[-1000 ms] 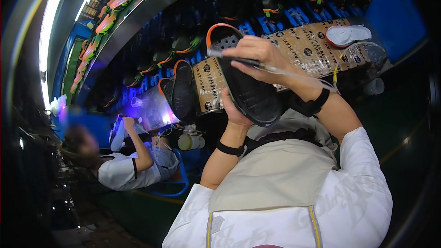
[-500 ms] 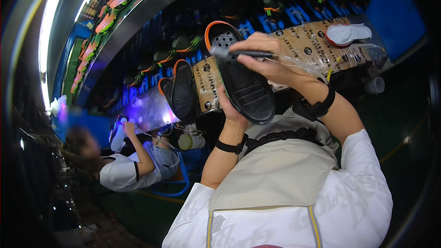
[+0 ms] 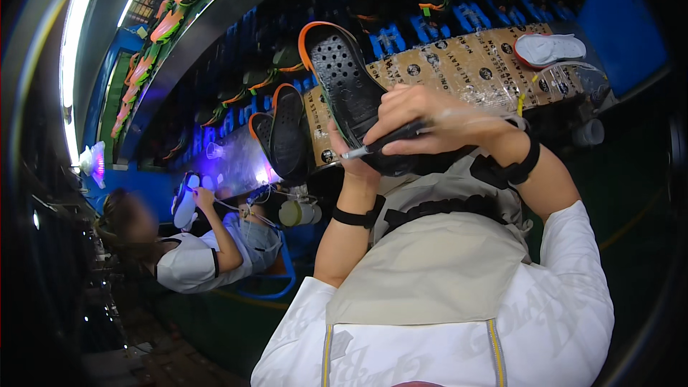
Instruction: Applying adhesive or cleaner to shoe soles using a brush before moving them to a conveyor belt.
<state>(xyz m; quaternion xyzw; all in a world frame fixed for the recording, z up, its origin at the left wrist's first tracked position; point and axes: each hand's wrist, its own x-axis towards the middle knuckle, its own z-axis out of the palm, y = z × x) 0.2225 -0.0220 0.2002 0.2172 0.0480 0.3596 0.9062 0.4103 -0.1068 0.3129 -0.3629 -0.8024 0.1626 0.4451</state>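
My left hand (image 3: 349,160) is closed round the heel half of a black shoe sole (image 3: 340,72), supporting it from the left and below. This sole points away from me, with rows of small holes in its forefoot and an orange rim at the toe. In my right hand (image 3: 419,115) is a brush (image 3: 358,151) with a dark handle and a pale tip, joined to a thin clear tube (image 3: 473,112). The tip is over the heel area by my left hand; whether it touches is unclear. My right hand and the brush hide part of the heel.
Two more black soles (image 3: 289,132) with orange rims stand left on the bench (image 3: 441,64), which is covered in brown printed tape. A white shoe (image 3: 548,49) with a red edge lies far right. At left a co-worker (image 3: 208,247) holds another shoe. Shelved shoes line the back.
My right hand has drawn the brush from the sole's forefoot back toward the heel, nearer to me. The sole has shifted slightly left and away, uncovering its perforated forefoot.
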